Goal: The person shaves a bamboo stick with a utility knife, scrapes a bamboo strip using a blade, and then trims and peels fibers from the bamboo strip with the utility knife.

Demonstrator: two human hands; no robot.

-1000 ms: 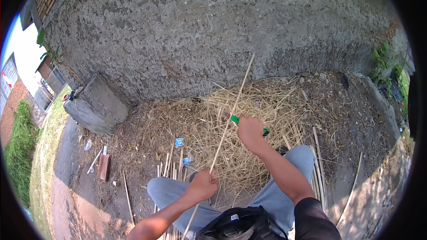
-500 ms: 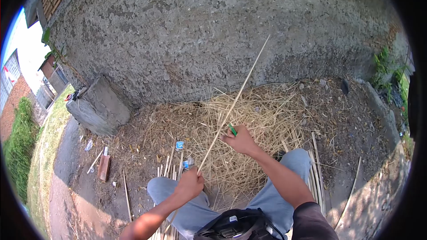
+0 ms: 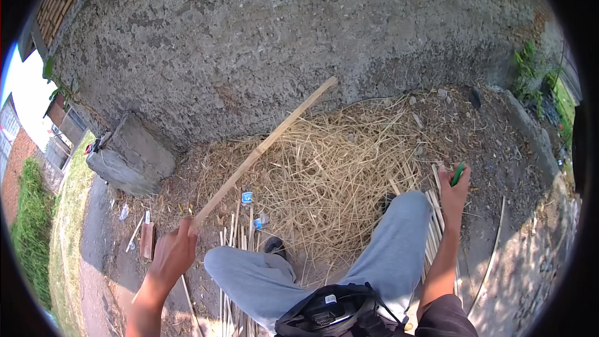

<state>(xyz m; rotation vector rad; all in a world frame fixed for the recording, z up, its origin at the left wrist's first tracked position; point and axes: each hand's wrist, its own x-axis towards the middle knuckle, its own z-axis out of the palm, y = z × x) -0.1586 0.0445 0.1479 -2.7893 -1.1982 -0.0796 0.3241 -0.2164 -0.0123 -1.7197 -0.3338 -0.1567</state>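
Observation:
My left hand [image 3: 173, 253] is closed around the lower end of a flat, pale bamboo strip [image 3: 259, 153]. The strip slants up to the right, its far end in front of the grey wall. Out to the right, my right hand [image 3: 454, 193] is closed around a green-handled tool [image 3: 458, 173], apart from the strip; the tool's blade cannot be made out. Between and beyond my legs lies a heap of thin pale shavings [image 3: 337, 181].
A rough wall [image 3: 281, 37] rises ahead, with a concrete block [image 3: 140, 156] at its left. Long strips [image 3: 434, 249] lie beside my right leg, others [image 3: 232, 237] by my left. A reddish-brown block [image 3: 147, 240] and blue-and-white litter [image 3: 247, 198] lie on the ground.
My left hand has moved left with the strip, whose broad face now shows. My right hand has moved away from it to the right with the green tool.

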